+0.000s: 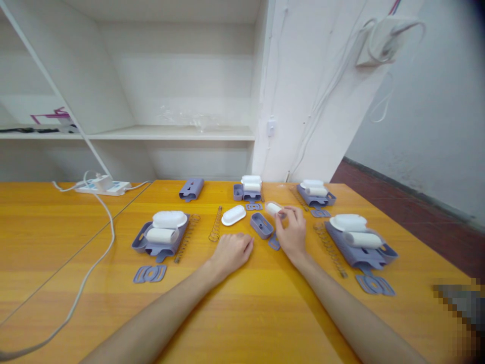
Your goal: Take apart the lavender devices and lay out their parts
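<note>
My right hand (292, 233) has its thumb and fingertips on the near end of a small white roll (273, 208). Just left of it lies an open purple-grey oval tray (261, 225), and a flat purple-grey slotted plate (274, 241) is partly under the hand. My left hand (233, 251) rests on the table with its fingers curled in, and I see nothing in it. Beyond that hand are a white oval lid (234, 216) and a coiled metal spring (215, 225). A purple-grey sleeve-like case (191, 189) lies farther back.
Sets of similar parts surround the hands: one at left (161, 235), one at back centre (250, 188), one at back right (317, 193) and one at right (361, 240). A power strip (104, 187) trails a white cable (109, 242) along the table's left side.
</note>
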